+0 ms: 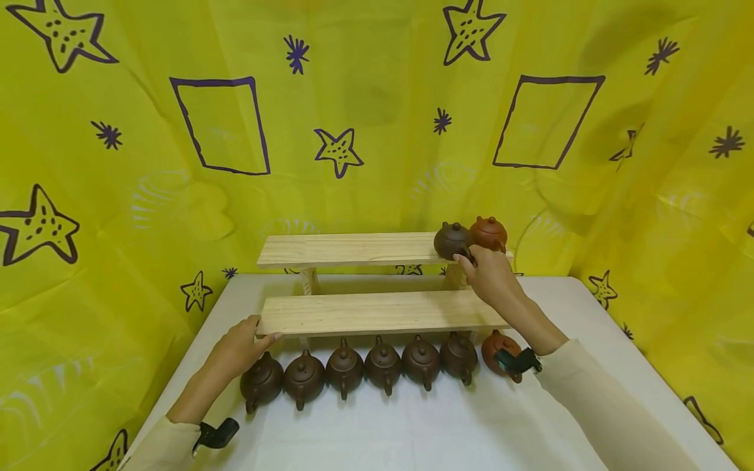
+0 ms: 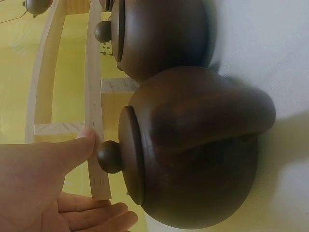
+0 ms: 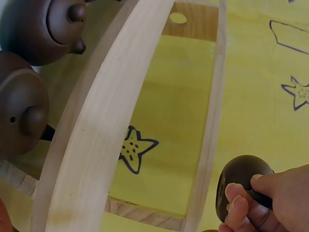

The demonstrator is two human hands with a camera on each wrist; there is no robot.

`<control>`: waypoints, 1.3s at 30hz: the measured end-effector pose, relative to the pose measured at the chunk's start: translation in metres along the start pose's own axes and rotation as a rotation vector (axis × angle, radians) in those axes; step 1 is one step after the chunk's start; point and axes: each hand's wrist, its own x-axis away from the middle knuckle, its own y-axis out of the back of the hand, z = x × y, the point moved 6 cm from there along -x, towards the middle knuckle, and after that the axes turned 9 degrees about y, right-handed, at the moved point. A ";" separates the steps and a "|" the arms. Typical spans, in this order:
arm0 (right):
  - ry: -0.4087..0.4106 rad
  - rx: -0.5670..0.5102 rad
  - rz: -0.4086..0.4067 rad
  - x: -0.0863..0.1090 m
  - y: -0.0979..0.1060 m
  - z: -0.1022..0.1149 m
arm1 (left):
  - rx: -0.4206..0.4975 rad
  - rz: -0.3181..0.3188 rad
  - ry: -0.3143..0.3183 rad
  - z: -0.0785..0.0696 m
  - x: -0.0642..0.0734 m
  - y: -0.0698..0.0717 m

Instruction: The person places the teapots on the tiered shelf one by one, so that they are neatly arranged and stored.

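Note:
At the right end of the upper shelf board, my right hand (image 1: 490, 273) pinches the handle of a dark brown teapot (image 1: 450, 242). A reddish teapot (image 1: 487, 233) stands right beside it on the same board. In the right wrist view the thumb and fingers close round the handle of the dark teapot (image 3: 244, 169). My left hand (image 1: 234, 348) holds the left end of the wooden shelf (image 1: 377, 313) at its lower board. Its thumb (image 2: 79, 150) lies against the front edge, with the other fingers past the board's end.
Several dark brown teapots (image 1: 344, 369) stand in a row on the white table (image 1: 377, 438) before the shelf, handles towards me. Another reddish teapot (image 1: 495, 347) ends the row at the right, partly behind my wrist strap. A yellow patterned cloth (image 1: 377, 85) hangs around the table.

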 end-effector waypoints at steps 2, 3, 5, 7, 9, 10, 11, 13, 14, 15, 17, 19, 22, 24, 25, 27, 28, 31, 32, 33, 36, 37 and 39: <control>0.006 0.006 -0.017 -0.005 -0.003 -0.001 | -0.004 0.003 0.003 0.000 0.000 0.000; 0.008 0.007 -0.023 -0.008 -0.004 -0.002 | -0.006 0.004 0.003 0.000 0.000 0.000; 0.007 0.007 -0.033 -0.012 -0.006 -0.004 | -0.008 0.001 0.003 0.000 -0.001 0.000; -0.001 0.004 -0.034 -0.015 -0.008 -0.007 | -0.010 -0.002 0.000 0.000 -0.001 0.000; -0.011 0.004 -0.034 -0.018 -0.009 -0.009 | -0.010 -0.008 -0.006 0.000 -0.001 0.000; -0.016 0.005 -0.032 -0.018 -0.010 -0.010 | -0.010 -0.012 -0.011 0.000 -0.001 0.000; -0.022 0.007 -0.030 -0.019 -0.010 -0.011 | -0.011 -0.016 -0.016 0.000 -0.001 0.001; -0.029 0.009 -0.025 -0.020 -0.011 -0.012 | -0.013 -0.026 -0.027 -0.001 -0.001 0.001; -0.033 0.008 -0.023 -0.020 -0.012 -0.012 | -0.013 -0.029 -0.031 0.000 -0.001 0.001; -0.035 0.009 -0.022 -0.021 -0.012 -0.013 | -0.015 -0.032 -0.034 -0.001 -0.001 0.001; -0.035 0.010 -0.020 -0.022 -0.013 -0.014 | -0.018 -0.032 -0.034 -0.001 0.000 0.001; -0.035 0.014 -0.017 -0.023 -0.014 -0.014 | -0.020 -0.028 -0.031 -0.001 0.000 0.001; -0.037 0.015 -0.014 -0.025 -0.016 -0.016 | -0.019 -0.023 -0.027 -0.001 0.000 0.001; -0.043 0.015 -0.010 -0.026 -0.017 -0.016 | -0.017 -0.022 -0.025 -0.001 -0.001 0.000; -0.048 0.015 -0.008 -0.026 -0.017 -0.017 | -0.016 -0.022 -0.025 -0.001 -0.001 0.000; -0.059 0.014 0.002 -0.027 -0.017 -0.018 | -0.014 -0.020 -0.024 -0.001 -0.001 0.000; -0.067 0.013 0.008 -0.027 -0.017 -0.018 | -0.014 -0.020 -0.024 -0.001 -0.001 0.000; -0.091 0.010 0.019 -0.027 -0.018 -0.019 | -0.012 -0.023 -0.028 -0.001 0.000 0.001; -0.099 0.009 0.019 -0.027 -0.018 -0.020 | -0.011 -0.025 -0.030 -0.001 0.000 0.002; -0.104 0.007 0.018 -0.026 -0.018 -0.020 | -0.010 -0.027 -0.032 -0.001 0.000 0.002; -0.111 0.013 0.013 -0.023 -0.017 -0.020 | -0.009 -0.027 -0.034 -0.002 0.000 0.002; -0.111 0.017 0.010 -0.021 -0.017 -0.020 | -0.008 -0.027 -0.034 -0.002 0.000 0.002; -0.100 0.027 0.009 -0.017 -0.015 -0.019 | -0.008 -0.025 -0.030 -0.001 0.000 0.001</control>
